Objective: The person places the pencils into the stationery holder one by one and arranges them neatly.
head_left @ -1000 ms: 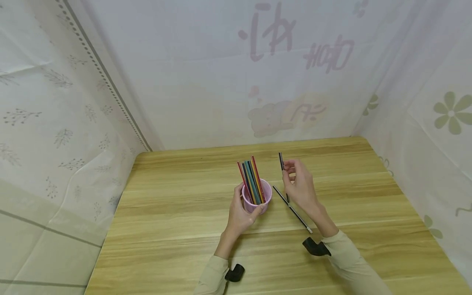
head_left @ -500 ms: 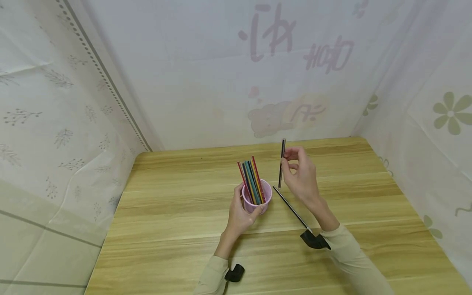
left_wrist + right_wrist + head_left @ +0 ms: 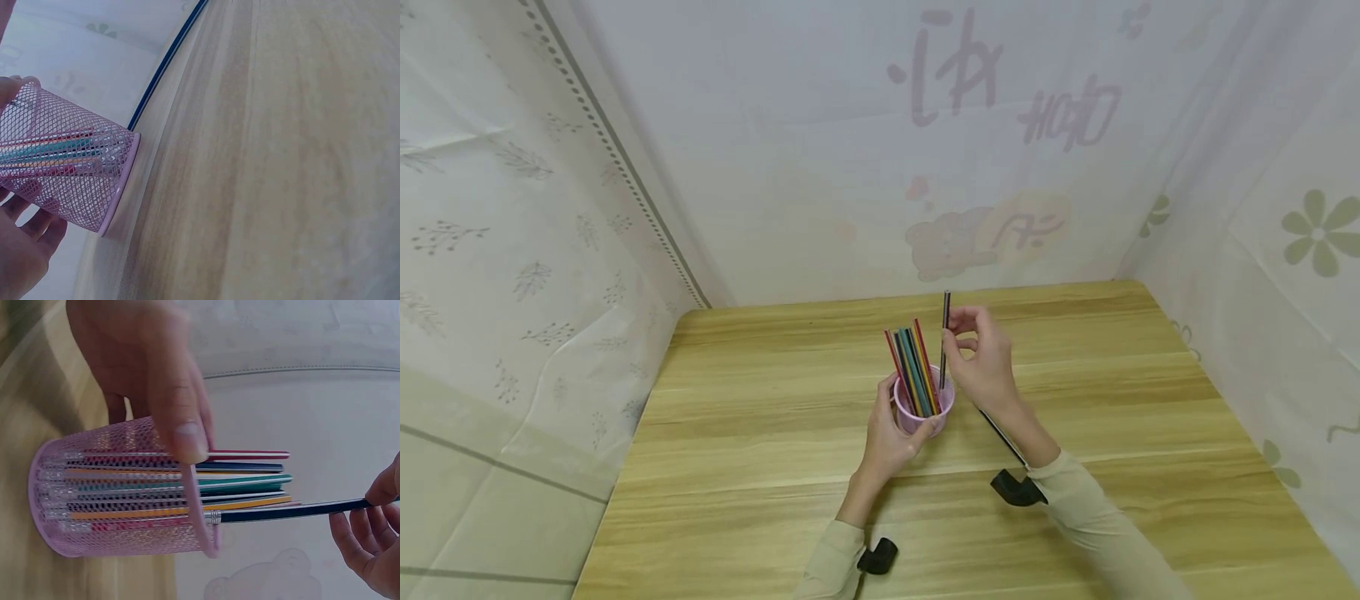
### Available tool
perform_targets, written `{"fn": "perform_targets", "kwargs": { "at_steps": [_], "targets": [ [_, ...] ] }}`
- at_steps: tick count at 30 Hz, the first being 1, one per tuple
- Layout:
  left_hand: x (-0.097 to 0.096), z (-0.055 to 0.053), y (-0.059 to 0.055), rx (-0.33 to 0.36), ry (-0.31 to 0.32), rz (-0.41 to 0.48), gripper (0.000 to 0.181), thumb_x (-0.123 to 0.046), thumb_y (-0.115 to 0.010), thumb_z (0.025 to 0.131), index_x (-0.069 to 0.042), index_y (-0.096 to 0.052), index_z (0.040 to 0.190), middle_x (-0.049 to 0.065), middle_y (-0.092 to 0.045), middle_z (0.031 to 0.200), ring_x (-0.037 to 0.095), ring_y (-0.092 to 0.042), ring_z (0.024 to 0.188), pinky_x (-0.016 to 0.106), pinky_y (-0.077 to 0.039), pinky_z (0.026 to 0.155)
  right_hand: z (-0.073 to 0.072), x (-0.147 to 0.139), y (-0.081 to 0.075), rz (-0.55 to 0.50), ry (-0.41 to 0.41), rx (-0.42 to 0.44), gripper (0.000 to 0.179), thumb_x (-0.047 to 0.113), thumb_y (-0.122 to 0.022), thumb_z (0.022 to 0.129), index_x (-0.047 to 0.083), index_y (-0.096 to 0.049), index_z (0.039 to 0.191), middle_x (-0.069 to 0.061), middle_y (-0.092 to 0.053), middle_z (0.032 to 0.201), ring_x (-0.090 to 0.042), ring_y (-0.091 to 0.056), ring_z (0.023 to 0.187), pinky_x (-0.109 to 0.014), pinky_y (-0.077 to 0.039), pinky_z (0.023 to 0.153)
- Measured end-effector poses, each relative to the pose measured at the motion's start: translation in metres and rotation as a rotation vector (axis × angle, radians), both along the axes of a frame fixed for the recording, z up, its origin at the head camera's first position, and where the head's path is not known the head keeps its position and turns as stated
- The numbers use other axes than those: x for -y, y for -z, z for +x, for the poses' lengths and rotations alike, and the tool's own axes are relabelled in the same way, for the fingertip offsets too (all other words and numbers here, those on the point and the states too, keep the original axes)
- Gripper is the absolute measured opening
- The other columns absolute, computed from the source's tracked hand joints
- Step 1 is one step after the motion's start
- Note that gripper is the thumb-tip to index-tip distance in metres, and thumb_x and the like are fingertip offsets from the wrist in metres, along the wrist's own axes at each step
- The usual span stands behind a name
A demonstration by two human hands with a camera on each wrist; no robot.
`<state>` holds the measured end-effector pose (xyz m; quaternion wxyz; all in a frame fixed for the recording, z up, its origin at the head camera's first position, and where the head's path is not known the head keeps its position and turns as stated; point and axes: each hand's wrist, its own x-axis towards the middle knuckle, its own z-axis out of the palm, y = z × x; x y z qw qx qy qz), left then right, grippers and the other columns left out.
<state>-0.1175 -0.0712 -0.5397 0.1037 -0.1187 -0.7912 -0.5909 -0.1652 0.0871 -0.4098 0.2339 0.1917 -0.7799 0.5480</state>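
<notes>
A pink mesh pen cup (image 3: 140, 540) stands on the table, and my left hand (image 3: 889, 437) grips it with the thumb near the rim. Inside lean several pencils (image 3: 915, 367) in red, yellow, green and dark blue, their eraser ends down. My right hand (image 3: 988, 358) pinches a dark pencil (image 3: 281, 511) near its upper end, just right of the bunch. That pencil hangs nearly upright, its metal band at the cup's rim in the right wrist view. Another dark pencil (image 3: 1002, 435) lies on the table, partly hidden under my right wrist.
The wood-grain table (image 3: 737, 467) meets a patterned cloth backdrop (image 3: 790, 200) at the back and sides. A black wrist mount (image 3: 1018, 489) sits by my right cuff, and a second black mount (image 3: 877, 556) by my left.
My right hand has first raised the dark pencil from beside the one on the table, then carried it left over the cup, eraser end lowered to the rim. The left hand and cup stay put.
</notes>
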Motion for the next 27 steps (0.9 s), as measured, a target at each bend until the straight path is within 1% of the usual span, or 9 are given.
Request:
{"fn": "perform_targets", "kwargs": {
  "at_steps": [3,6,10,13,17,21,27],
  "targets": [
    [0.0,0.001,-0.001,0.017,0.003,0.001,0.089,-0.024,-0.085,0.078,-0.017,-0.034,0.151,0.008,-0.055,0.14,0.025,-0.058,0.125,0.046,-0.051,0.106,-0.004,0.003,0.009,0.007,-0.014,0.011,0.031,-0.014,-0.068,0.085,-0.01,-0.058,0.114,-0.023,-0.064,0.1,-0.031,-0.067,0.087,-0.027,-0.063,0.068],
    [0.0,0.001,-0.001,0.031,0.005,-0.001,0.089,-0.024,-0.085,0.079,-0.018,-0.033,0.151,0.007,-0.054,0.14,0.023,-0.057,0.126,0.045,-0.051,0.107,-0.007,0.005,0.016,0.026,-0.023,0.045,0.031,-0.014,-0.067,0.085,-0.009,-0.058,0.114,-0.022,-0.065,0.099,-0.031,-0.067,0.085,-0.033,-0.063,0.067],
    [0.0,0.001,-0.001,0.031,0.005,-0.004,0.088,-0.026,-0.084,0.079,-0.018,-0.033,0.151,0.007,-0.054,0.141,0.024,-0.057,0.126,0.046,-0.051,0.106,-0.009,0.006,0.025,0.069,-0.04,0.103,0.028,-0.012,-0.067,0.087,-0.007,-0.059,0.114,-0.019,-0.066,0.098,-0.028,-0.067,0.085,-0.035,-0.063,0.067],
    [0.001,0.001,-0.001,0.015,0.001,-0.007,0.088,-0.026,-0.085,0.079,-0.017,-0.034,0.15,0.008,-0.054,0.141,0.025,-0.057,0.126,0.047,-0.051,0.105,-0.01,0.008,0.031,0.1,-0.049,0.134,0.027,-0.009,-0.067,0.088,-0.005,-0.06,0.113,-0.017,-0.066,0.098,-0.027,-0.067,0.085,-0.032,-0.063,0.067],
    [0.001,0.0,-0.001,0.005,-0.002,-0.009,0.088,-0.027,-0.085,0.079,-0.018,-0.034,0.15,0.009,-0.054,0.14,0.026,-0.057,0.126,0.047,-0.052,0.104,-0.01,0.01,0.039,0.115,-0.059,0.144,0.027,-0.008,-0.067,0.087,-0.005,-0.06,0.113,-0.017,-0.066,0.097,-0.027,-0.066,0.083,-0.027,-0.062,0.066],
    [0.001,0.0,0.0,-0.002,-0.002,-0.015,0.089,-0.025,-0.084,0.078,-0.018,-0.033,0.151,0.009,-0.054,0.14,0.025,-0.057,0.127,0.048,-0.051,0.105,-0.009,0.012,0.046,0.124,-0.075,0.144,0.028,-0.009,-0.067,0.086,-0.005,-0.06,0.113,-0.017,-0.066,0.097,-0.026,-0.066,0.083,-0.025,-0.061,0.065],
    [0.002,-0.001,0.001,-0.016,0.008,-0.015,0.09,-0.025,-0.084,0.08,-0.018,-0.032,0.152,0.009,-0.053,0.142,0.026,-0.056,0.128,0.049,-0.051,0.106,-0.008,0.013,0.054,0.159,-0.079,0.161,0.029,-0.01,-0.068,0.086,-0.005,-0.059,0.113,-0.016,-0.065,0.096,-0.025,-0.065,0.081,-0.022,-0.06,0.064]
  ]
}}
